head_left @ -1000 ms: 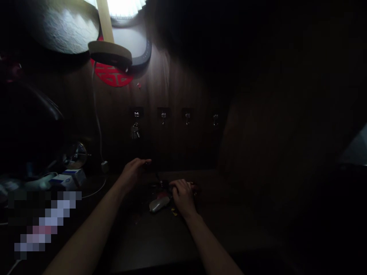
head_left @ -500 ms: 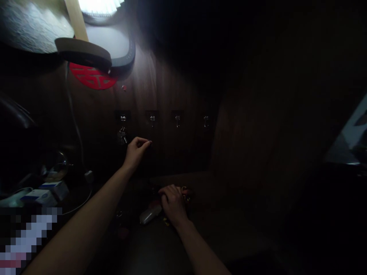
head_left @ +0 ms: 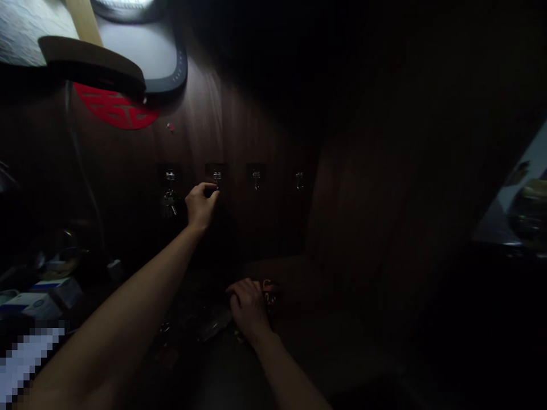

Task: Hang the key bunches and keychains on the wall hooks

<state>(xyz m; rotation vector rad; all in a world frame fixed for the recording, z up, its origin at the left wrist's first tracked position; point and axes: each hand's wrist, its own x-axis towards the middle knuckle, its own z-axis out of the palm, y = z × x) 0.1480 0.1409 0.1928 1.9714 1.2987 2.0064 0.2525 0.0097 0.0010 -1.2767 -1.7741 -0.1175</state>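
Observation:
The scene is very dark. My left hand (head_left: 200, 203) is raised against a dark wood wall panel, fingers pinched together at the second small metal hook (head_left: 217, 177) in a row of hooks; what it holds is too dark to name. A bunch of keys (head_left: 169, 203) hangs from the first hook (head_left: 170, 176). My right hand (head_left: 247, 306) rests low on the dark counter, fingers curled over a small heap of items (head_left: 268, 290) with red and yellow bits. A pale oblong object (head_left: 210, 328) lies just left of that hand.
Two more hooks (head_left: 256, 177) (head_left: 299, 179) stand free to the right. A lamp base (head_left: 92, 60), a red paper cut-out (head_left: 115, 108) and a dark-rimmed mirror (head_left: 164, 57) sit above left. Boxes (head_left: 38, 296) and a cable (head_left: 79, 165) crowd the left. A wood side panel (head_left: 384, 216) closes the right.
My left hand has risen from just above the counter up to the second hook, staying pinched. My right hand has stayed on the heap. The view has shifted to the right.

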